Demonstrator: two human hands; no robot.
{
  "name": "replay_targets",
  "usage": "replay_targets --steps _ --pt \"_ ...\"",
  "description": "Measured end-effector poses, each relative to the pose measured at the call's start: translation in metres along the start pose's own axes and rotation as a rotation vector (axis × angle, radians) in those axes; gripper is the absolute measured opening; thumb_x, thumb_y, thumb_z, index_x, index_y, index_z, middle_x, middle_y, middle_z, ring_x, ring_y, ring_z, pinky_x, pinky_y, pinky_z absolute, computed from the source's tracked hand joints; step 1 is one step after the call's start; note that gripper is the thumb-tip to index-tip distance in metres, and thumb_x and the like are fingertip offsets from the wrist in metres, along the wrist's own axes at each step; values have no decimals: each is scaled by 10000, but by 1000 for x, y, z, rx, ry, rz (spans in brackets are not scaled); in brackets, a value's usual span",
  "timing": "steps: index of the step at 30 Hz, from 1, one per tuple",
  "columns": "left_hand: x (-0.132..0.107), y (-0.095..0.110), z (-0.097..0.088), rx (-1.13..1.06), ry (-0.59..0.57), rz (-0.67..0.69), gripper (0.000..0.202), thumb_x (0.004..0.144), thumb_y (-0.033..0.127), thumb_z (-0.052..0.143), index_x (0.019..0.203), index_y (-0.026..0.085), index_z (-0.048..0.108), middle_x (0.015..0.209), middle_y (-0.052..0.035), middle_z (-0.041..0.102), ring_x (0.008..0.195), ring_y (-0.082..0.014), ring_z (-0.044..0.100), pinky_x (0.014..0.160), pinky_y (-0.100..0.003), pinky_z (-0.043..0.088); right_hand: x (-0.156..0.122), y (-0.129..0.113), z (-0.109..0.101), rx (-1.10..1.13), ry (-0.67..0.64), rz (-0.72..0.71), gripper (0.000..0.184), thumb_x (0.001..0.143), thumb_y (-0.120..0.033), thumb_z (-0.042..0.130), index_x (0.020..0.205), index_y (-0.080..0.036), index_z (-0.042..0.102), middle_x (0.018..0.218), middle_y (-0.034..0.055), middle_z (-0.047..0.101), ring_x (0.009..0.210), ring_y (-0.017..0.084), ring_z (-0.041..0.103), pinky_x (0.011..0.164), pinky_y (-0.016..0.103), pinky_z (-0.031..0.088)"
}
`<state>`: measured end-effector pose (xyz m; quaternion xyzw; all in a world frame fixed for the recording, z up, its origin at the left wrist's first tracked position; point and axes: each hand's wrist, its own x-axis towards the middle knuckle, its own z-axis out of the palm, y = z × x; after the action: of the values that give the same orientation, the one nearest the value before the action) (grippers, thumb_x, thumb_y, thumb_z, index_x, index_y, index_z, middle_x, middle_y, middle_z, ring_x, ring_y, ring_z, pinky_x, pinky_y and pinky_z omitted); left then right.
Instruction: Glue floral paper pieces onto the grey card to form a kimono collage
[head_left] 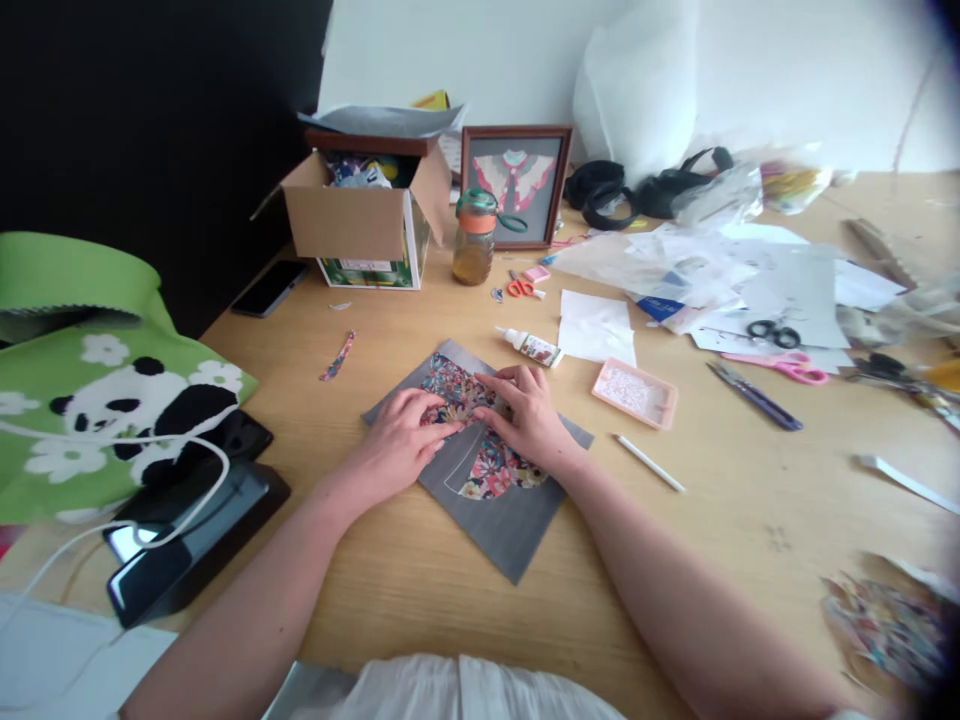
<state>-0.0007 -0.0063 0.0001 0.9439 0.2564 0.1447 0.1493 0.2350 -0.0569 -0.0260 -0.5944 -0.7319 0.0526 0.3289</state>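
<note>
A grey card (501,525) lies on the wooden table in front of me, with floral patterned paper pieces (495,470) laid on it. My left hand (397,440) lies flat on the left part of the floral paper, fingers stretched out and pressing down. My right hand (529,415) rests on the upper right of the floral paper, fingertips pressed onto its edge. Neither hand holds a tool.
A small glue bottle (531,346), pink tray (634,392), white stick (649,463) and purple-handled scissors (754,396) lie to the right. A jar (474,240), cardboard box (364,215) and framed picture (516,185) stand behind. Panda bag (105,400) and black devices (187,530) are left.
</note>
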Motion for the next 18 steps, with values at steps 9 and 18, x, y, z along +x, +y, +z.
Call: replay_targets --steps 9,18 --pt "0 -1 4 65 -24 21 387 920 95 539 1232 278 677 1251 -77 612 1217 -259 441 1086 -516 413 2 -4 8 -101 -25 37 577 861 -424 694 1375 -198 559 1180 166 547 1097 347 466 918 541 449" --pt "1 -1 4 48 -105 33 418 925 65 484 1258 255 652 1328 -28 637 1291 -262 441 1149 -562 298 3 -5 10 -81 -44 31 579 861 -439 704 1359 -179 562 1183 160 560 1122 336 464 959 527 439"
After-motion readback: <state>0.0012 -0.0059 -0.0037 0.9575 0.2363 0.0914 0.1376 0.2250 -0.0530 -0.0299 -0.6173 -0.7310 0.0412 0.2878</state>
